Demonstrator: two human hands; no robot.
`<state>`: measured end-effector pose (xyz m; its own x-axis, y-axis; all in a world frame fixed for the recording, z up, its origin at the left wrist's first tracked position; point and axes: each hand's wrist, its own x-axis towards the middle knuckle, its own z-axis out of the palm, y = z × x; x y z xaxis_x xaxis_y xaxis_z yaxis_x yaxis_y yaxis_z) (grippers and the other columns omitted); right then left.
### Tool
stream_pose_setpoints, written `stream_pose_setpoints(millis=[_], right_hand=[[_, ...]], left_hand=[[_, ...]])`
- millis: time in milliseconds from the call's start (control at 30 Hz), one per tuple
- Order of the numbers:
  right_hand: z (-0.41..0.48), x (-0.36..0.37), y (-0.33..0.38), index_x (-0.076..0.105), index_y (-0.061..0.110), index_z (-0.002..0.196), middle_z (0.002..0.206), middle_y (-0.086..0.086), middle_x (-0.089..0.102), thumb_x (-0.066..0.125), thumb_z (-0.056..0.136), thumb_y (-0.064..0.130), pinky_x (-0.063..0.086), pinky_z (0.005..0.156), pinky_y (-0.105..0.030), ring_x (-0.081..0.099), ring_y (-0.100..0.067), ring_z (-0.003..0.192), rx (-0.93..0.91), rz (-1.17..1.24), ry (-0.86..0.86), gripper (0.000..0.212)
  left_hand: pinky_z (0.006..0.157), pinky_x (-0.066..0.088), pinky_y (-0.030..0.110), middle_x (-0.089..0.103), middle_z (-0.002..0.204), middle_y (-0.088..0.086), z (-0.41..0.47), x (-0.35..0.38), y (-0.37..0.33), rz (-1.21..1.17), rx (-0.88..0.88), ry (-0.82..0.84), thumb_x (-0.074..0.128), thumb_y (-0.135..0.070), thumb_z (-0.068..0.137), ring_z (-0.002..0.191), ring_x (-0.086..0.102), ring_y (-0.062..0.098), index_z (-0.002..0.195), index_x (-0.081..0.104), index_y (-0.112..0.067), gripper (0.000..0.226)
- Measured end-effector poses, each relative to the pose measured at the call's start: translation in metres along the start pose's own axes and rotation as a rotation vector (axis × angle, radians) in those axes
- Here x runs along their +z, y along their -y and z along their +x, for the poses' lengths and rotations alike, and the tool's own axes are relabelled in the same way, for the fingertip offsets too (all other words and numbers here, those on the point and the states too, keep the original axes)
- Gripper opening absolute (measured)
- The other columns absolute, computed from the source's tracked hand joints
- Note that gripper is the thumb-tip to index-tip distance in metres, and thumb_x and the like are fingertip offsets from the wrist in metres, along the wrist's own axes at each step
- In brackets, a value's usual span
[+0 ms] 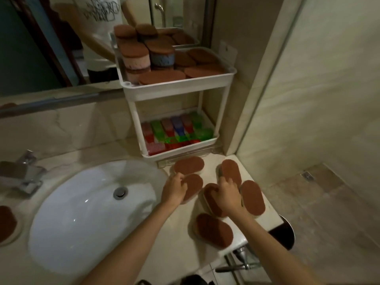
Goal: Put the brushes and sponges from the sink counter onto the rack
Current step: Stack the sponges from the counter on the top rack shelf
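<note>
1. Head view: the white two-tier rack (176, 87) stands at the back right corner of the counter (185, 227), against the mirror (41, 48).
2. The rack's top tray is crowded with brown-topped sponges (162, 77), some stacked; its bottom tray holds coloured brushes (176, 132) laid side by side.
3. Just in front of the rack, six brown-topped sponges lie flat on the counter; one sponge (189, 165) sits nearest the rack's foot.
4. The left hand (174, 190), in front of the rack, curls its fingers around the sponge (193, 187) below that one, gripping it by the edge.
5. The right hand (228, 194), right of the left, closes over another sponge (211, 200); its fingers also reach the neighbouring sponge (231, 171).
6. Left of the rack is the white sink (82, 219); beyond its far left rim lies one more sponge (7, 224).
</note>
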<state>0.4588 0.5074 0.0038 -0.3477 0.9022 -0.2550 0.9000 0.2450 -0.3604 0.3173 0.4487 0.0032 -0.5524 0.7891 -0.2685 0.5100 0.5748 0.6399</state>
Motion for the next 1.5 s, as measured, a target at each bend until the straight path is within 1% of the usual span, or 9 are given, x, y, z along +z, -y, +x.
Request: stream_pose_setpoints(millis=[133,300,500,633,933,1133,1300,1400,1500], right_hand=[[-0.005,0.013,-0.013,0.041,0.004,0.126,0.132,-0.017,0.047,0.063,0.085,0.034,0.041,0.099,-0.040,0.042,-0.034,0.125,0.102,-0.085,0.113,0.055],[0.002,0.011,-0.015,0.044,0.002,0.127,0.133,-0.017,0.048,0.069,0.079,0.038,0.040,0.102,-0.040,0.041,-0.034,0.127,0.125,-0.079,0.123,0.064],[-0.003,0.012,-0.008,0.039,0.009,0.111,0.121,-0.019,0.057,0.071,0.079,0.026,0.046,0.089,-0.042,0.046,-0.035,0.119,0.089,0.096,0.099,0.049],[-0.006,-0.008,0.011,0.046,0.006,0.110,0.112,-0.016,0.057,0.067,0.081,0.019,0.046,0.082,-0.041,0.048,-0.032,0.111,-0.024,0.214,-0.054,0.038],[-0.004,-0.093,0.069,0.040,0.016,0.083,0.078,0.003,0.043,0.070,0.077,0.026,0.034,0.064,-0.024,0.044,-0.018,0.078,-0.237,0.593,-0.458,0.033],[0.013,-0.170,0.112,0.041,0.017,0.085,0.089,-0.008,0.052,0.072,0.076,0.022,0.034,0.063,-0.022,0.049,-0.020,0.078,-0.339,0.801,-0.617,0.034],[0.041,-0.227,0.145,0.040,0.021,0.096,0.101,-0.005,0.053,0.069,0.077,0.018,0.051,0.078,-0.030,0.055,-0.019,0.093,-0.437,0.951,-0.564,0.035],[0.067,-0.253,0.161,0.042,0.017,0.104,0.100,-0.003,0.055,0.065,0.083,0.018,0.051,0.065,-0.023,0.057,-0.011,0.082,-0.428,1.069,-0.447,0.032],[0.098,-0.271,0.172,0.043,0.012,0.113,0.092,0.001,0.054,0.061,0.087,0.018,0.045,0.059,-0.020,0.054,-0.007,0.074,-0.327,1.192,-0.286,0.033]], left_hand=[[0.107,0.037,0.036,0.045,0.139,0.015,0.003,0.020,0.006,0.200,-0.008,0.169,0.059,-0.023,0.087,0.130,0.042,0.031,0.144,0.031,-0.009,0.065],[0.107,0.034,0.035,0.037,0.139,0.016,-0.003,0.030,0.000,0.359,-0.061,0.071,0.067,-0.023,0.083,0.133,0.032,0.032,0.135,0.036,-0.006,0.063],[0.101,0.046,0.038,0.047,0.132,0.016,-0.010,0.024,0.005,0.128,-0.201,0.039,0.077,-0.022,0.071,0.125,0.044,0.033,0.126,0.035,-0.003,0.072],[0.084,0.052,0.038,0.060,0.113,0.015,-0.018,0.004,-0.005,-0.039,-0.143,-0.077,0.065,-0.012,0.078,0.105,0.059,0.034,0.093,0.037,-0.017,0.032],[0.055,0.035,0.017,0.049,0.084,-0.004,-0.027,-0.089,-0.071,-0.403,0.151,-0.415,0.068,-0.011,0.074,0.084,0.053,0.020,0.081,0.037,-0.024,0.035],[0.063,0.036,0.027,0.048,0.086,-0.003,-0.024,-0.157,-0.141,-0.389,0.353,-0.610,0.069,-0.015,0.075,0.084,0.052,0.020,0.088,0.037,-0.019,0.035],[0.053,0.033,0.021,0.040,0.075,-0.011,0.002,-0.207,-0.187,-0.421,0.401,-0.617,0.064,-0.017,0.081,0.066,0.044,0.006,0.096,0.036,-0.017,0.032],[0.051,0.033,0.025,0.040,0.076,-0.009,0.025,-0.236,-0.203,-0.492,0.290,-0.562,0.059,-0.022,0.086,0.063,0.041,0.006,0.100,0.036,-0.016,0.029],[0.077,0.048,0.037,0.051,0.101,0.003,0.055,-0.259,-0.205,-0.561,0.197,-0.560,0.054,-0.028,0.089,0.085,0.051,0.021,0.111,0.038,-0.010,0.032]])
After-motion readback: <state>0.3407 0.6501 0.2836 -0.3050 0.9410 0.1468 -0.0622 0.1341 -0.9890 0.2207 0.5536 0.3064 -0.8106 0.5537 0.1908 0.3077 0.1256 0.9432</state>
